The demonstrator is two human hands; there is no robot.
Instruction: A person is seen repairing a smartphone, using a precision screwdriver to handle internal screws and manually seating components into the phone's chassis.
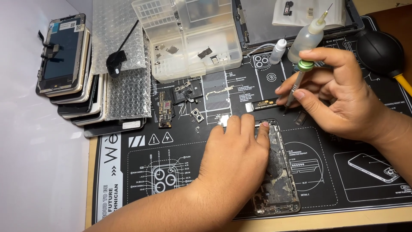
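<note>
An opened phone housing (281, 180) lies on a black repair mat (326, 172), its inside bare and grimy. My left hand (236, 159) rests flat on its upper left part, fingers pressing near the top edge. My right hand (339, 92) hovers above the housing's top right and pinches a slim screwdriver (296, 86) with a green cap. The tip points down at the mat just right of the housing's top. A small flex cable (262, 104) lies left of the tip.
A stack of phone screens (68, 64) stands far left beside bubble wrap (120, 56). A clear parts box (189, 38) sits at the back, with two squeeze bottles (307, 41) and a black air blower (380, 49) to its right. A logic board (165, 110) and small parts lie mid-mat.
</note>
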